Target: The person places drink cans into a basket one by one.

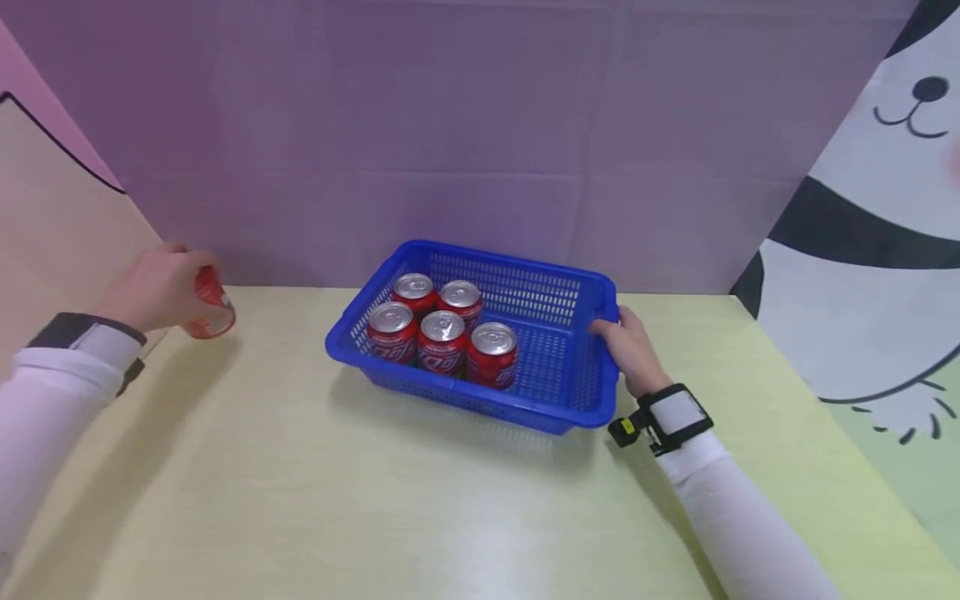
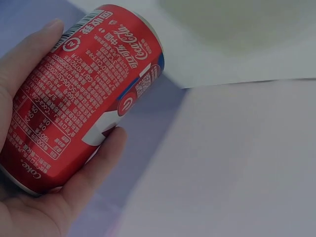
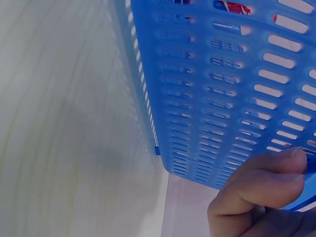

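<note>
My left hand (image 1: 153, 287) grips a red Coca-Cola can (image 1: 210, 310) at the far left, over the table. Close up in the left wrist view, the can (image 2: 89, 98) lies tilted between thumb and fingers, its printed text facing the camera. A blue plastic basket (image 1: 558, 412) sits near the back of the table, right of that can. Inside, several red cans (image 1: 442, 333) stand upright, grouped in its left part. At the basket's right end, my right hand (image 1: 633, 350) holds the rim, fingers curled over it in the right wrist view. The held can's far side is hidden.
The pale wooden table (image 1: 375, 517) stretches in front of the basket. A purple-grey panel (image 1: 465, 125) rises behind it. On the right stands a wall with a panda drawing (image 1: 885, 325), and a beige wall (image 1: 52, 192) is at the left.
</note>
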`<action>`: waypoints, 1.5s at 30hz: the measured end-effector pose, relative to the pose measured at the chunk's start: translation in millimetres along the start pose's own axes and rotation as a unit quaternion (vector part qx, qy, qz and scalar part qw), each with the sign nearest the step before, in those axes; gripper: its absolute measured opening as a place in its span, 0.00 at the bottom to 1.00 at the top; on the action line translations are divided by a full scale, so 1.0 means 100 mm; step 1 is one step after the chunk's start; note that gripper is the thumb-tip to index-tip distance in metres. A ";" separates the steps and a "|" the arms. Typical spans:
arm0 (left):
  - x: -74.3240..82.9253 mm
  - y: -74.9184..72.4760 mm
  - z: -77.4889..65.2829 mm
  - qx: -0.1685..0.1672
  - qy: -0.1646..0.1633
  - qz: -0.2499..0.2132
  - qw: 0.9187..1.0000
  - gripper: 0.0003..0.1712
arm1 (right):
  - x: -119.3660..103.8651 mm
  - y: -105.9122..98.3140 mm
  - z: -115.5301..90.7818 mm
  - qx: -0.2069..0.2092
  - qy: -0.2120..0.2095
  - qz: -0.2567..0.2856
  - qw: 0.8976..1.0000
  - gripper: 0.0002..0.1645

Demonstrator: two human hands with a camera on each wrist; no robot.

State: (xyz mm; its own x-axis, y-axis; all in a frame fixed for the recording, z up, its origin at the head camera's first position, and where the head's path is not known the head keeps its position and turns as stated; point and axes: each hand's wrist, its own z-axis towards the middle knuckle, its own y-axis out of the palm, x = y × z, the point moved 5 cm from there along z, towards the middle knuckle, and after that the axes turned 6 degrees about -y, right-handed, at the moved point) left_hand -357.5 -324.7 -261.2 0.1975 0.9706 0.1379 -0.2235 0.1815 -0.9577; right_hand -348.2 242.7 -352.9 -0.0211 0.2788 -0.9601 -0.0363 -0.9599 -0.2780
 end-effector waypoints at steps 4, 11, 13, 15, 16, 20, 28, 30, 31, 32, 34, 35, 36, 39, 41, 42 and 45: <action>0.39 -0.16 0.09 0.009 0.033 0.015 0.999 0.33 | 0.00 0.00 0.01 0.001 0.002 -0.001 1.000 0.37; 1.23 -0.34 0.14 0.022 0.087 0.003 0.996 0.34 | 0.00 0.00 0.02 0.000 0.000 -0.005 1.000 0.36; 1.47 -0.39 0.14 0.032 0.115 -0.005 0.993 0.34 | 0.01 0.00 0.02 0.001 -0.003 -0.007 1.000 0.36; 1.72 -0.44 0.17 0.047 0.149 -0.009 0.988 0.34 | 0.00 -0.01 0.02 0.001 -0.006 -0.010 1.000 0.35; 1.84 -0.47 0.19 0.055 0.167 -0.010 0.984 0.34 | 0.00 -0.01 0.03 0.002 -0.007 -0.012 1.000 0.35; 2.29 -0.56 0.30 0.071 0.215 -0.006 0.974 0.33 | -0.01 -0.02 0.04 0.005 -0.007 -0.018 1.000 0.34; 3.05 -0.43 0.50 0.017 0.276 -0.010 0.961 0.32 | -0.04 0.00 0.00 0.003 -0.008 -0.014 1.000 0.33; 3.21 -0.36 0.54 0.002 0.287 -0.006 0.958 0.32 | -0.05 0.00 0.00 0.004 -0.007 -0.015 1.000 0.33; 3.28 -0.32 0.56 -0.006 0.290 -0.006 0.957 0.32 | -0.04 0.00 0.00 0.004 -0.007 -0.015 1.000 0.33; 3.34 -0.28 0.57 -0.013 0.292 -0.003 0.956 0.32 | -0.04 0.01 0.00 0.004 -0.007 -0.015 1.000 0.33; 3.46 -0.18 0.61 -0.028 0.299 -0.004 0.954 0.32 | -0.04 0.02 0.01 0.004 -0.005 -0.016 1.000 0.33; 3.50 -0.14 0.62 -0.036 0.303 -0.004 0.952 0.32 | -0.04 0.02 0.01 0.005 -0.005 -0.016 1.000 0.33; 3.54 -0.09 0.64 -0.042 0.305 -0.004 0.952 0.33 | -0.04 0.03 0.01 0.005 -0.005 -0.016 1.000 0.33; 3.63 0.04 0.69 -0.057 0.312 -0.011 0.948 0.34 | -0.04 0.03 0.01 0.003 -0.004 -0.015 1.000 0.33; 3.65 0.12 0.73 -0.069 0.306 -0.021 0.949 0.34 | -0.04 0.03 0.01 0.002 -0.006 -0.014 1.000 0.33; 3.66 0.15 0.74 -0.075 0.302 -0.025 0.950 0.34 | -0.04 0.03 0.02 0.002 -0.007 -0.014 1.000 0.33; 3.68 0.26 0.78 -0.097 0.287 -0.037 0.952 0.32 | -0.04 0.02 0.02 0.002 -0.007 -0.012 1.000 0.33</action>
State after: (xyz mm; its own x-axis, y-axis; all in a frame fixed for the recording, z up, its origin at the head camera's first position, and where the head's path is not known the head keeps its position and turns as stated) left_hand -364.9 50.0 -215.5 0.7076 0.6997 0.0991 -0.0193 0.1593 -0.9870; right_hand -350.4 239.5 -350.1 -0.0343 0.3023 -0.9526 -0.0400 -0.9528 -0.3009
